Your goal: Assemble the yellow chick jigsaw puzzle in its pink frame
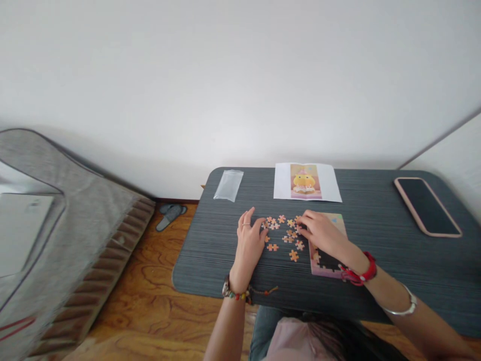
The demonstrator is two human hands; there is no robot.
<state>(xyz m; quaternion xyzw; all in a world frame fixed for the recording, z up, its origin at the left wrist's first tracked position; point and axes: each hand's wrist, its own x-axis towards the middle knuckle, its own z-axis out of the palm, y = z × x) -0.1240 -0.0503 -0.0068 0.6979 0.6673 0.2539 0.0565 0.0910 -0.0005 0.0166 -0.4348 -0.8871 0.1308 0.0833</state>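
Several small orange and pink jigsaw pieces (282, 234) lie scattered on the dark striped table (210, 250). My left hand (250, 239) rests flat beside them, fingers spread, fingertips touching the leftmost pieces. My right hand (322, 231) reaches across a pink puzzle tray (326, 261) with a dark unfilled centre, its fingers curled onto pieces at the right of the pile; I cannot make out whether it holds one. A printed picture sheet (307, 182) of a yellow figure lies beyond the pieces.
A clear plastic bag (229, 185) lies at the table's back left. A phone (427, 205) in a pink case lies at the right. A grey covered object (56, 230) stands left of the table on the wooden floor, with slippers (170, 214) by the wall.
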